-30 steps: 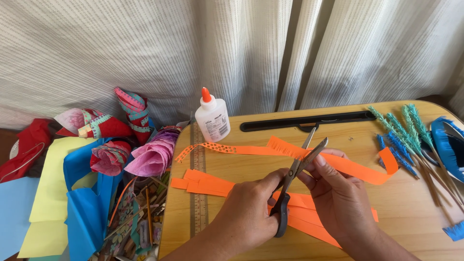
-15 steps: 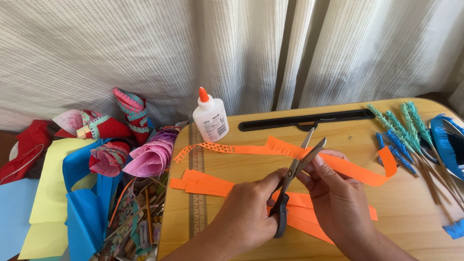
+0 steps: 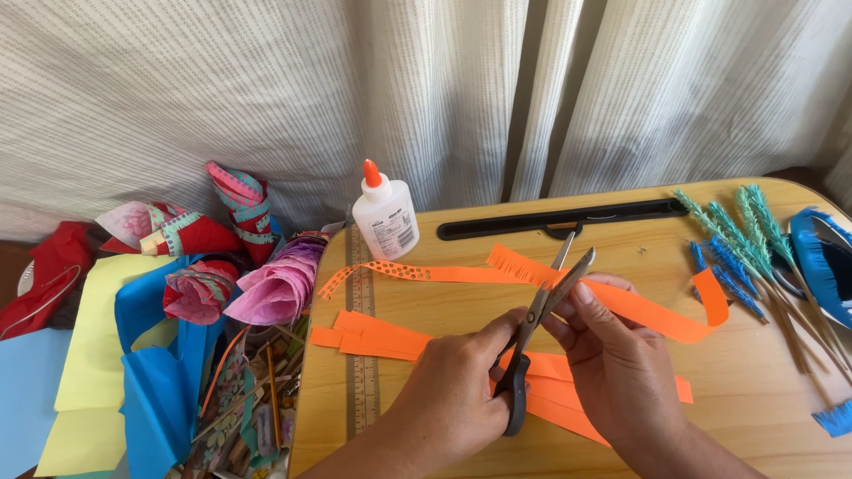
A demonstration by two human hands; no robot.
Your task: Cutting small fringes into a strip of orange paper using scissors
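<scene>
The work in hand was snipping a fringe into an orange strip (image 3: 639,306). The left hand (image 3: 453,390) was closed around the dark handles of the scissors (image 3: 540,315), fingers curled tight on them, with the blades pointing toward 1 o'clock and parted a little at the tips. The right hand (image 3: 621,364), just beside it at 3 o'clock, had its fingers (image 3: 587,297) pinched on the strip close against the blades. How much paper lay between the blades could not be told.

The strip ran across the middle of the counter (image 3: 754,390). Its fringed end (image 3: 515,263) sat at 11 o'clock from the scissors, and its plain end curled upward at 3 o'clock, near the fringed sticks (image 3: 737,235) in green and blue.

As a judgement, the cuts had only covered the short stretch at the near end, and most of the strip was uncut. Another snip would call for the right hand to feed the paper along slightly, and for the blades to close short of the far edge so the strip stayed in one piece.

More orange strips (image 3: 382,337) lay under both hands. A punched strip (image 3: 390,270) lay at 10 o'clock, touching a ruler (image 3: 362,372). A glue bottle (image 3: 386,213) stood at 11 o'clock. Paper cones (image 3: 275,284) and loose sheets (image 3: 89,355) lay off the counter at 9 o'clock.
</scene>
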